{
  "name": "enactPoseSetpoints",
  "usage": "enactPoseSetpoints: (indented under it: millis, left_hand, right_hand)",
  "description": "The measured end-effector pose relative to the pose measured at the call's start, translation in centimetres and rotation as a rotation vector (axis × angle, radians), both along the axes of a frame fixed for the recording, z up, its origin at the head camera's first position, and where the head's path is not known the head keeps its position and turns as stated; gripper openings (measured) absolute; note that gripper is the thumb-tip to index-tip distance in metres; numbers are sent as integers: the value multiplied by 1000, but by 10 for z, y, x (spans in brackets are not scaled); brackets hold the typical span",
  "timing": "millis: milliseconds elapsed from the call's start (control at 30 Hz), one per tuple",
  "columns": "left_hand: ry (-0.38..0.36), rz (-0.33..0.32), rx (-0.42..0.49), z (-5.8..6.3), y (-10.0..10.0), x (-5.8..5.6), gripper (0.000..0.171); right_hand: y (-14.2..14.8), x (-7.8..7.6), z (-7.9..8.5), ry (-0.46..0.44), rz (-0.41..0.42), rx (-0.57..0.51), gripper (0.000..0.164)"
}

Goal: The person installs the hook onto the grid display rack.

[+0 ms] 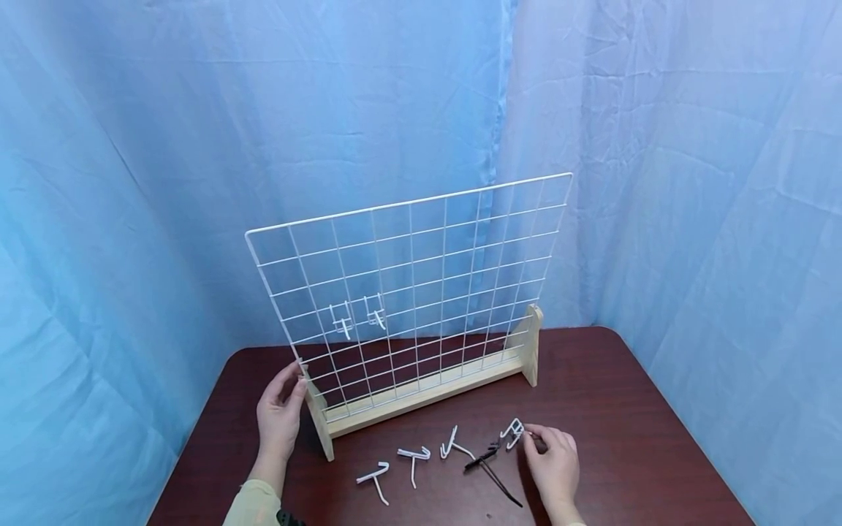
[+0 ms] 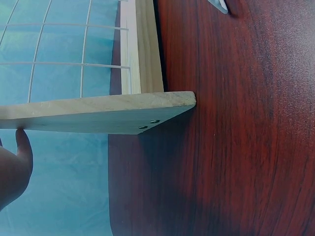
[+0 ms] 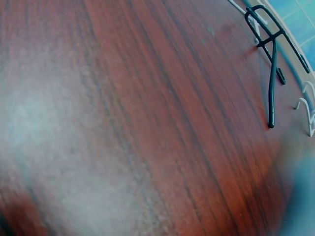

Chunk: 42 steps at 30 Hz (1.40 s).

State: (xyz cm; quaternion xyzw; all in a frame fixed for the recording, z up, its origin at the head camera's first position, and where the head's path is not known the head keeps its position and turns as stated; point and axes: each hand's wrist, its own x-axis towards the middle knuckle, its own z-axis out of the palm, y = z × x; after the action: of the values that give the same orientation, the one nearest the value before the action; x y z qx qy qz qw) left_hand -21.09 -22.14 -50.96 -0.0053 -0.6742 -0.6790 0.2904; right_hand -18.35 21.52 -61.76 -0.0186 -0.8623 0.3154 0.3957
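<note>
A white wire grid panel (image 1: 427, 285) stands in a wooden base (image 1: 427, 391) on the table. My left hand (image 1: 278, 424) grips the upper end of the base's left side board (image 1: 319, 416), and in the left wrist view the thumb (image 2: 23, 152) lies against that board (image 2: 98, 115). Between the fingertips of my right hand (image 1: 555, 464) is a white wire hook (image 1: 514, 432), its bent ends facing left. Just left of it lies a black hook (image 1: 490, 466). The right wrist view shows the black hook (image 3: 272, 44) and part of the white hook (image 3: 310, 115) at the edge.
Several white hooks, among them one at the left (image 1: 373, 478) and one in the middle (image 1: 414, 460), lie in front of the base. Two more white hooks (image 1: 343, 321) hang on the grid's left half. Blue curtains (image 1: 395, 109) surround the dark red table (image 1: 631, 438).
</note>
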Motion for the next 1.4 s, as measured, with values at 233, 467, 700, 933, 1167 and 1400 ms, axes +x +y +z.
enactPoseSetpoints:
  millis: [233, 467, 700, 933, 1167, 1400]
  left_hand:
    - [-26, 16, -14, 0, 0, 0, 35]
    - [-48, 28, -10, 0, 1, -1, 36]
    - [-34, 16, -23, 21, 8, 10, 35]
    - [-25, 4, -13, 24, 9, 11, 34]
    - [-27, 22, -17, -1, 0, -1, 35]
    - [-46, 33, -27, -1, 0, -1, 36]
  right_hand:
    - [0, -3, 2, 13, 100, -18, 25]
    - [-1, -12, 8, -96, 148, -48, 25]
    - [2, -19, 13, -273, 210, -163, 28]
    - [8, -20, 15, -375, 285, -362, 27]
    - [14, -24, 15, -417, 309, -355, 23]
    - [16, -26, 14, -444, 290, -320, 17]
